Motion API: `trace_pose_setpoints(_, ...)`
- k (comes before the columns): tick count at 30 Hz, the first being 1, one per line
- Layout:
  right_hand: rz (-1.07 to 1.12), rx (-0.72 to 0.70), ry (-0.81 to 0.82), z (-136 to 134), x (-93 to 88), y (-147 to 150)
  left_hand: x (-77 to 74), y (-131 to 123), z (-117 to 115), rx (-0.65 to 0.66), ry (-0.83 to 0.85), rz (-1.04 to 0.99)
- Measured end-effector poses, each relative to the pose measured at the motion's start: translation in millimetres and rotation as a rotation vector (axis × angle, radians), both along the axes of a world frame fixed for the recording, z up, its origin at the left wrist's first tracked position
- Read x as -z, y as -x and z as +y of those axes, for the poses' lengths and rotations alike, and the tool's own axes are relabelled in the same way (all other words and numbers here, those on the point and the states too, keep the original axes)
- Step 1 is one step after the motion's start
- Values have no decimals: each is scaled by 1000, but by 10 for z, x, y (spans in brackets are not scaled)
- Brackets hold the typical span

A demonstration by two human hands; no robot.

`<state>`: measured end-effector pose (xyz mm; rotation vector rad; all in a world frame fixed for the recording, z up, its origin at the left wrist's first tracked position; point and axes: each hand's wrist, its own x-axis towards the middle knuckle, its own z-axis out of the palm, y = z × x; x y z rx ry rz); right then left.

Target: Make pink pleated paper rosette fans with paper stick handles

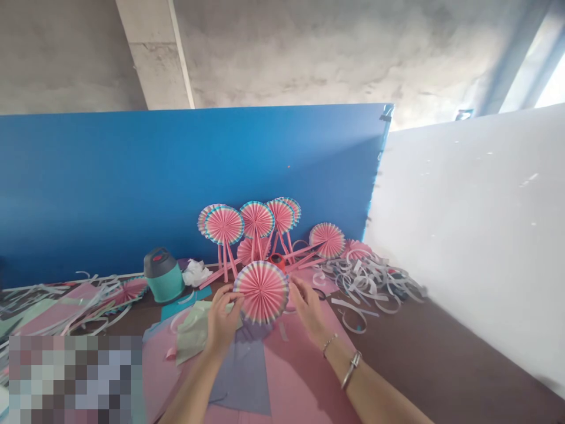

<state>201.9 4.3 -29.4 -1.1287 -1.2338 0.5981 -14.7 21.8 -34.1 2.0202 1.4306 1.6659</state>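
Note:
A round pleated paper fan (261, 292), pink with a pale multicoloured rim, is held upright before me. My left hand (223, 315) pinches its left edge between thumb and fingers. At the right edge, my right hand (308, 307) has its fingers stretched out beside the rim; whether they touch it is hard to tell. Behind, several finished-looking paper fans (224, 225) on pink stick handles lean against the blue partition. Another fan (327, 240) lies tilted to their right. Pink paper sheets (304, 359) and a grey-purple sheet (242, 371) spread beneath my hands.
A teal container with a dark top (164, 277) stands at the left, next to crumpled white tissue (196, 273). Curled paper strips (366, 282) are heaped on the right, with more strips at the left. A blue partition (132, 188) and a white wall (477, 235) bound the brown table (397, 353).

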Motion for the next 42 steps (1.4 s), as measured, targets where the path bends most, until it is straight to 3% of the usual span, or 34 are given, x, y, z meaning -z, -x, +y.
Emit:
trace_pose_setpoints(3, 230, -109, 99, -3, -10, 35, 4, 3, 6, 32, 27, -12)
trace_pose_setpoints(6, 245, -142, 55, -36, -47, 35, 12, 7, 19, 51, 40, -23)
trace_pose_setpoints(13, -66, -152, -16, -91, -139, -19, -9, 27, 36, 74, 92, -55)
trace_pose_setpoints(22, -408, -102, -162, 14, -28, -127, -1, 83, 85, 90, 84, -21)
trace_pose_setpoints(28, -683, -88, -224, 11, -51, -192, -27, 112, 89, 97, 74, 21)
trace_pose_setpoints(42, -712, -144, -95, -22, -119, -217, 21, 205, 131, 62, 64, 152)
